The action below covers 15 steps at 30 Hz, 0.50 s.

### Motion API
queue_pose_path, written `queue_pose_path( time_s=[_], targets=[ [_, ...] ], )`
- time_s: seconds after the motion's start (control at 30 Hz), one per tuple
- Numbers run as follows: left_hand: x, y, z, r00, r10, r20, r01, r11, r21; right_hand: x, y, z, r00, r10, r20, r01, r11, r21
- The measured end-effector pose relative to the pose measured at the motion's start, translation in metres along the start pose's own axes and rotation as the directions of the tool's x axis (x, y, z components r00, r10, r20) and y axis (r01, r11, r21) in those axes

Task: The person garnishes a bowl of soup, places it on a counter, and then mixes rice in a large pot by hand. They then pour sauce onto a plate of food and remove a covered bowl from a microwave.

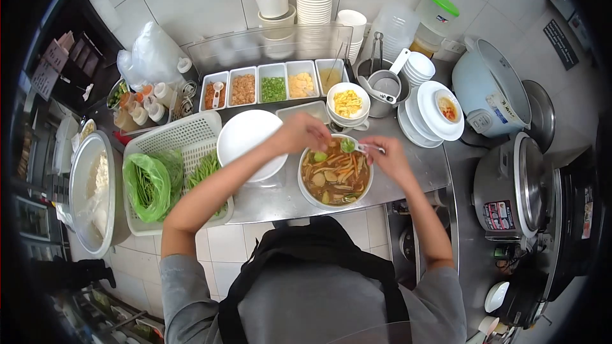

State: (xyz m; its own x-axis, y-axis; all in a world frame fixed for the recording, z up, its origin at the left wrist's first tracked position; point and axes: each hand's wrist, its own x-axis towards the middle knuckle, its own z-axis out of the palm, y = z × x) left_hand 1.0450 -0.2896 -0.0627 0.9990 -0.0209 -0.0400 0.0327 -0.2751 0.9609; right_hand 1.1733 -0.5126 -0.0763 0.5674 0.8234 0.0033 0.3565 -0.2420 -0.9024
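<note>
A large white bowl (300, 183) of brown soup (336, 175) with sliced vegetables stands near the counter's front edge. My right hand (390, 158) is closed around the handle of a small white measuring spoon (359, 147). Chopped green onion (347, 144) fills the spoon's scoop, which is over the far right part of the soup. Above the bowl's far left rim is my left hand (302, 133), its fingers bent and slightly apart, with nothing visible in them. A patch of green (320, 156) lies on the soup below it.
Behind the bowl are topping tubs with chopped green onion (273, 88) and a small bowl of yellow strips (348, 103). An empty white bowl (248, 137) and a basket of greens (185, 134) stand left; stacked plates (417, 121), a pot (491, 89) and a cooker (503, 185) stand right.
</note>
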Motion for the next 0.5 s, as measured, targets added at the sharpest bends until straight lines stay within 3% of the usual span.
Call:
queue_pose_path(
  time_s=[0.03, 0.07, 0.13, 0.2, 0.23, 0.33, 0.4, 0.43, 0.5],
  targets=[
    [0.000, -0.002, 0.016, 0.999, -0.009, -0.037, 0.014, 0.992, 0.123, -0.015, 0.006, 0.004, 0.998, 0.031, -0.056, -0.033, 0.999, -0.038],
    [-0.001, -0.002, 0.031, 0.997, -0.013, -0.074, 0.031, 0.969, 0.245, -0.026, 0.009, 0.009, 0.988, -0.130, -0.085, 0.107, 0.966, -0.234],
    [-0.002, -0.005, 0.053, 0.991, 0.010, -0.134, 0.048, 0.906, 0.422, -0.041, 0.012, 0.019, 0.895, -0.442, -0.053, 0.328, 0.735, -0.594],
    [-0.002, -0.009, 0.069, 0.983, 0.062, -0.174, 0.041, 0.846, 0.532, -0.050, 0.018, 0.028, 0.839, -0.543, 0.042, 0.428, 0.610, -0.666],
    [-0.003, -0.010, 0.076, 0.977, 0.029, -0.211, 0.082, 0.863, 0.499, -0.051, 0.020, 0.029, 0.805, -0.586, 0.093, 0.474, 0.539, -0.696],
    [-0.006, -0.012, 0.086, 0.952, 0.140, -0.274, 0.036, 0.834, 0.551, -0.045, 0.021, 0.024, 0.733, -0.680, 0.025, 0.518, 0.533, -0.669],
    [-0.007, -0.014, 0.086, 0.955, 0.144, -0.258, 0.039, 0.803, 0.595, -0.039, 0.025, 0.017, 0.887, -0.440, -0.139, 0.362, 0.851, -0.382],
    [-0.008, -0.015, 0.085, 0.957, 0.147, -0.251, 0.041, 0.786, 0.617, -0.034, 0.025, 0.013, 0.941, -0.289, -0.178, 0.251, 0.946, -0.206],
    [-0.012, -0.016, 0.090, 0.940, 0.179, -0.289, 0.038, 0.789, 0.613, -0.014, 0.014, 0.005, 0.946, -0.241, -0.218, 0.220, 0.969, -0.115]
  ],
)
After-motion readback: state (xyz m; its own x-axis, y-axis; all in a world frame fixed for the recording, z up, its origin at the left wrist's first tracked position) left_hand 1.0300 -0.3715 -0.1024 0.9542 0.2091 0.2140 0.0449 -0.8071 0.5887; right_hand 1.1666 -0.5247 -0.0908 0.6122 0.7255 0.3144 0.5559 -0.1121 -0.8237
